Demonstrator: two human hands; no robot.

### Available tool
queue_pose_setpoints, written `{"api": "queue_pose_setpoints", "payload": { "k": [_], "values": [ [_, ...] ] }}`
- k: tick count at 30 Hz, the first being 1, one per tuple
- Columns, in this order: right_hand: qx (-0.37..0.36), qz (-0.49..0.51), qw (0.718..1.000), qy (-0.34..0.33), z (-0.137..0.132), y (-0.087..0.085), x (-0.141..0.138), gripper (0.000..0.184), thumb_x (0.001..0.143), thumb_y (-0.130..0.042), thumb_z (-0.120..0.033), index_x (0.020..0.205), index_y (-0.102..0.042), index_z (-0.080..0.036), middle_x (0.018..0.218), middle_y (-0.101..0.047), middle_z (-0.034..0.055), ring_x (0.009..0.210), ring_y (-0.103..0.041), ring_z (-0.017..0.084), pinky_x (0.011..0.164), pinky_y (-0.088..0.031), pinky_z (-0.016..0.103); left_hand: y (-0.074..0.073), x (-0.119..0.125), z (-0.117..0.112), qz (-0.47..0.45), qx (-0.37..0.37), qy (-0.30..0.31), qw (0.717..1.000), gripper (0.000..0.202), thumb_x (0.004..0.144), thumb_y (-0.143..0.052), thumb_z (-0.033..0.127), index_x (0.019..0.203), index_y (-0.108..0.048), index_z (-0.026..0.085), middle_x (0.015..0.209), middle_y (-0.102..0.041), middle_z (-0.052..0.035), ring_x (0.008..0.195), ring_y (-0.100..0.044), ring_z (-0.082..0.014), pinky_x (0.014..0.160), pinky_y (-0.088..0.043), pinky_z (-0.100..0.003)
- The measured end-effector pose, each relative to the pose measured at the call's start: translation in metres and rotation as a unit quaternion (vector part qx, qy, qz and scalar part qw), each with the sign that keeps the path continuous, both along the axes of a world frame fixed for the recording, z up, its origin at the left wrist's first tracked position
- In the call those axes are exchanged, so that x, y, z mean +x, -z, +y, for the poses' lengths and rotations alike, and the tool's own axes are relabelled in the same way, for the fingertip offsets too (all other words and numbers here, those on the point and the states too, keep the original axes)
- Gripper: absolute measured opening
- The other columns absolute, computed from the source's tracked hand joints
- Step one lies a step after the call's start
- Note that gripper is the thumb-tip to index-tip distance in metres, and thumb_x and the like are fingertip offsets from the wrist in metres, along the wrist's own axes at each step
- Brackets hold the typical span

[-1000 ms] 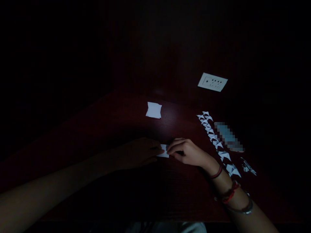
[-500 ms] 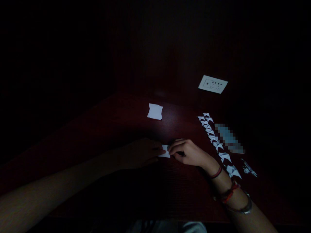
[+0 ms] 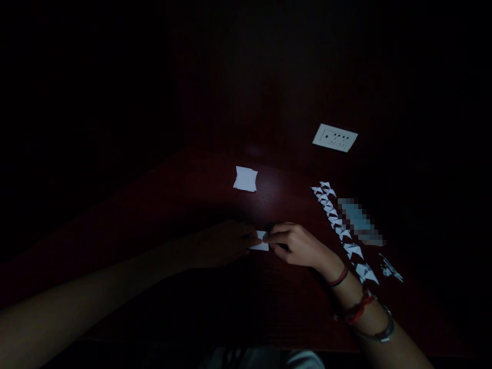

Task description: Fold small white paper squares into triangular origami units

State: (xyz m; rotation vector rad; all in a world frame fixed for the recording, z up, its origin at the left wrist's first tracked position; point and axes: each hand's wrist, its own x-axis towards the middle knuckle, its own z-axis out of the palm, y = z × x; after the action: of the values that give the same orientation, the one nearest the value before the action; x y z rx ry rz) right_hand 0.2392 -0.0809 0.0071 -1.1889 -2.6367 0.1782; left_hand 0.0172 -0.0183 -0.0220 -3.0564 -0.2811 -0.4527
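A small piece of white folded paper (image 3: 262, 246) lies on the dark red tabletop (image 3: 292, 307) between my two hands. My left hand (image 3: 230, 241), deep in shadow, comes from the left with its fingertips pressing the paper's left part. From the right, my right hand (image 3: 294, 243) has bent fingers closed at the paper's right side. Its index fingertip presses on the paper, and the thumb is tucked below. Whether the thumb touches the sheet I cannot tell.
Farther back lies a stack of white paper squares (image 3: 246, 179). To the right runs a row of folded paper pieces (image 3: 332, 215), beside a blurred bluish object (image 3: 361, 221) and small white scraps (image 3: 391, 269). A white socket plate (image 3: 335, 138) is on the back wall.
My right index fingertip has shifted slightly left on the paper, and the hand has turned a little. My left hand stays in place. The whole view has shifted slightly.
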Motion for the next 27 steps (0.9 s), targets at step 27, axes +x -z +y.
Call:
{"api": "queue_pose_setpoints", "payload": {
  "k": [27],
  "values": [
    [0.006,-0.048,0.998,0.039,-0.0041,-0.0036,0.0014,0.024,0.085,-0.045,-0.023,0.101,-0.061,-0.019,0.089,-0.058,0.003,0.075,-0.055,0.012,0.069,-0.041,0.022,0.0056,-0.0002,0.0039,-0.029,-0.006,-0.05,0.998,0.03,0.088,-0.043,0.026,0.118,-0.047,0.022,0.117,-0.05,-0.0049,0.101,-0.05,-0.0191,0.086,-0.037,-0.032]
  ]
}}
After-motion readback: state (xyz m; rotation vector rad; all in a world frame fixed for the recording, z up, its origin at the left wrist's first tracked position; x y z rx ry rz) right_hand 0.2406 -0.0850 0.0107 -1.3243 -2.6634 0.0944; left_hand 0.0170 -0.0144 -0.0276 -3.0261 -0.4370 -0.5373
